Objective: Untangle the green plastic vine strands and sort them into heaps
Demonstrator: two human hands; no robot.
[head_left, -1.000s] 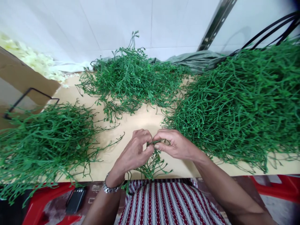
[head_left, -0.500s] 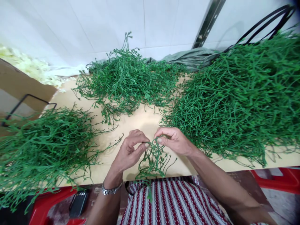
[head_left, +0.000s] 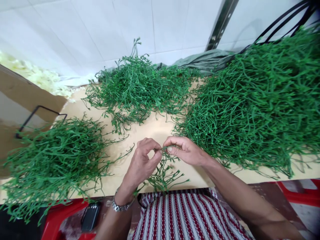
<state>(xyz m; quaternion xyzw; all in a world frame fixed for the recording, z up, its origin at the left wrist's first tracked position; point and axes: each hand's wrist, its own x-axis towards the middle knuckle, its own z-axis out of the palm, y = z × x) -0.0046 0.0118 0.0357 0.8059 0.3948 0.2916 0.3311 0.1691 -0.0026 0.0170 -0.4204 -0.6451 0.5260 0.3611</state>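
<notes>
Between my hands, near the table's front edge, is a small bunch of green plastic stems (head_left: pixel 165 175) that hangs down toward my lap. My left hand (head_left: pixel 145 160) pinches the top of the bunch between thumb and forefinger. Close beside it, almost touching, my right hand (head_left: pixel 186 150) pinches a stem of the same bunch, thumb against curled fingers. The fingertips hide exactly where the stems meet. Some loose stems (head_left: pixel 122 155) reach out on the table toward my left hand.
Green stems lie heaped in a left pile (head_left: pixel 57 160), a back pile (head_left: pixel 140 86) and a large right pile (head_left: pixel 255 110). A cardboard box (head_left: pixel 15 96) stands at the left, pale petals (head_left: pixel 37 75) behind it. Below the table are a red stool (head_left: pixel 56 216) and a black device (head_left: pixel 90 216).
My left fingertips have moved slightly right, closer to my right hand, and the stems' tops are drawn together. The hanging stems have shifted. The view has turned a little.
</notes>
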